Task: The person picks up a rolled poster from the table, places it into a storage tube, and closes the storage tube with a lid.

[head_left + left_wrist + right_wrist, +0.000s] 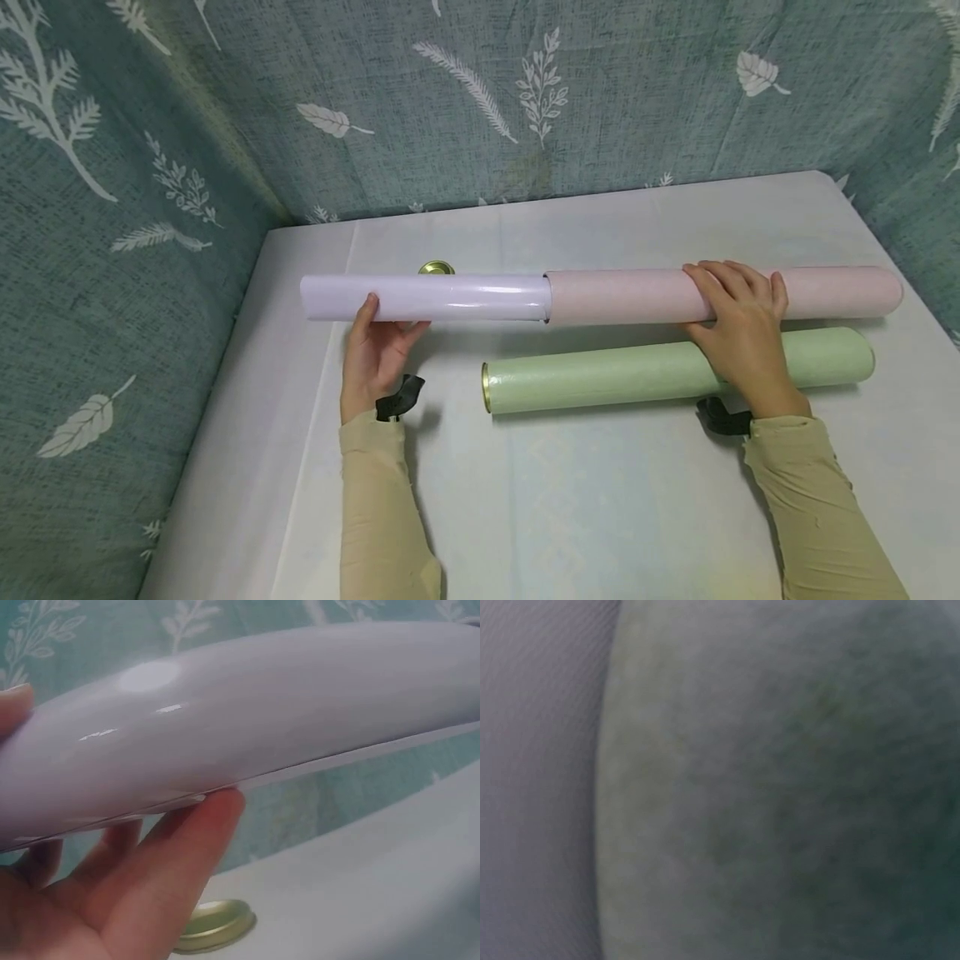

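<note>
A glossy lavender rolled sheet (465,297) lies in line with a pink tube (615,297), its right end inside the tube's open left end. My left hand (378,354) holds the roll near its free end, thumb on the front and fingers beneath. In the left wrist view, a long seam runs along the underside of the roll (262,705). From above, my right hand (738,333) grips the pink tube right of its middle. Below it on the table rests a green tube (592,379) with a gold rim at its left end, partly covered by the right hand.
A round gold lid (437,267) lies on the white table (585,500) behind the roll, which partly hides it. Leaf-patterned green curtains (480,100) hang at the back and sides. The right wrist view shows mostly a blurred green surface (765,787) up close.
</note>
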A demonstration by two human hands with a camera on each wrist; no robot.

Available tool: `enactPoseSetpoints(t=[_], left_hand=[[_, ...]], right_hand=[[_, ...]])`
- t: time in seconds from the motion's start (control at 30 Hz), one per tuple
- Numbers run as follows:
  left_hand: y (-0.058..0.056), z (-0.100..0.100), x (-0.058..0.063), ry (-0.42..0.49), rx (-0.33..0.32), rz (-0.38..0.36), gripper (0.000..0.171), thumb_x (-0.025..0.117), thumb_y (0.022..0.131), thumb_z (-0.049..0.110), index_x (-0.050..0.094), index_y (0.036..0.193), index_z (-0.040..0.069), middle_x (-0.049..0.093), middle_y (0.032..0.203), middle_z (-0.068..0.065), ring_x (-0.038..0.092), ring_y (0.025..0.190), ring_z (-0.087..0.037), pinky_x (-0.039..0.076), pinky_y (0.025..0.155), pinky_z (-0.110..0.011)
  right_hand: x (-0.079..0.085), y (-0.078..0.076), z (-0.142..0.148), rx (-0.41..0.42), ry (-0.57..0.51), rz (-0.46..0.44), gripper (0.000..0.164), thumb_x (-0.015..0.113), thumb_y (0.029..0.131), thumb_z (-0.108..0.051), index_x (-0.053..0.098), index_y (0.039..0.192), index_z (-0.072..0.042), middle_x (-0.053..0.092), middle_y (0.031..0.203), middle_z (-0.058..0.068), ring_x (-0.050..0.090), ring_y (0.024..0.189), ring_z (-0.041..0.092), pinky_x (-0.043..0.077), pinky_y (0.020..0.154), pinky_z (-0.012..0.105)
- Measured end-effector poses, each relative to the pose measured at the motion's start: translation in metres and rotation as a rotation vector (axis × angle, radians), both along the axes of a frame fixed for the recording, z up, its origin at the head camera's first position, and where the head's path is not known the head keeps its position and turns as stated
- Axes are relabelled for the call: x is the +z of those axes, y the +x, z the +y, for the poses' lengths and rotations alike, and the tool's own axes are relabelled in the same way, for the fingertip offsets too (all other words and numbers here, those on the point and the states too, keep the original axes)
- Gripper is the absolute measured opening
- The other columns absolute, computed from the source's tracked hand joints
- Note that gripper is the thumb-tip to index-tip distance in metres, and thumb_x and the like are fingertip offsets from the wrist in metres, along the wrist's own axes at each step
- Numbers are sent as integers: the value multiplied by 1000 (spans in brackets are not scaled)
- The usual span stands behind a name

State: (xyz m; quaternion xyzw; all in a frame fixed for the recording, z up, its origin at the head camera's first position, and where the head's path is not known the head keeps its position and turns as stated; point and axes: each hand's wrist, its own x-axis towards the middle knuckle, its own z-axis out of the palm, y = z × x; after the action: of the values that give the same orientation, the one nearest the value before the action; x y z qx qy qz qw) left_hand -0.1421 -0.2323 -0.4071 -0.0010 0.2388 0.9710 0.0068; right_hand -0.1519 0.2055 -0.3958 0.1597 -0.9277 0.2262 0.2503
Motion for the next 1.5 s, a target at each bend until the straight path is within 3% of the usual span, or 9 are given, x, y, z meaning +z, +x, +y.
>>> enactPoseSetpoints(t=[0.43,0.7,1.03,1.4,1.5], left_hand=[[1,5,5,-19,32,7,32,51,89,8,38,118,12,42,118,-13,46,109,-32,37,86,-55],[2,5,8,-87,50,67,33,52,89,8,39,118,11,41,120,-14,42,114,-33,37,86,-55],[0,9,14,-126,62,99,30,53,87,5,42,116,7,44,117,-14,47,109,-33,38,85,-57],[-1,8,15,-255,151,77,28,61,82,0,47,105,6,53,101,-9,54,90,-22,47,78,-37],[-2,9,16,-261,140,107,33,67,80,8,46,106,8,51,101,-8,52,93,-22,46,80,-38]], right_hand=[[0,0,-2,0,6,-12,73,83,57,-8,53,123,-16,49,123,9,34,119,31,4,101,56],[0,0,-2,16,16,-12,71,83,59,-9,53,123,-16,49,123,9,34,119,32,2,101,54],[1,0,-1,1,19,-28,70,82,59,-10,53,123,-17,49,123,9,33,119,31,2,102,54],[1,1,0,11,0,-11,70,82,58,-8,54,122,-16,50,122,8,34,118,31,2,102,52],[1,1,0,9,-3,-12,70,82,58,-8,55,121,-16,50,122,8,34,118,31,2,102,53]])
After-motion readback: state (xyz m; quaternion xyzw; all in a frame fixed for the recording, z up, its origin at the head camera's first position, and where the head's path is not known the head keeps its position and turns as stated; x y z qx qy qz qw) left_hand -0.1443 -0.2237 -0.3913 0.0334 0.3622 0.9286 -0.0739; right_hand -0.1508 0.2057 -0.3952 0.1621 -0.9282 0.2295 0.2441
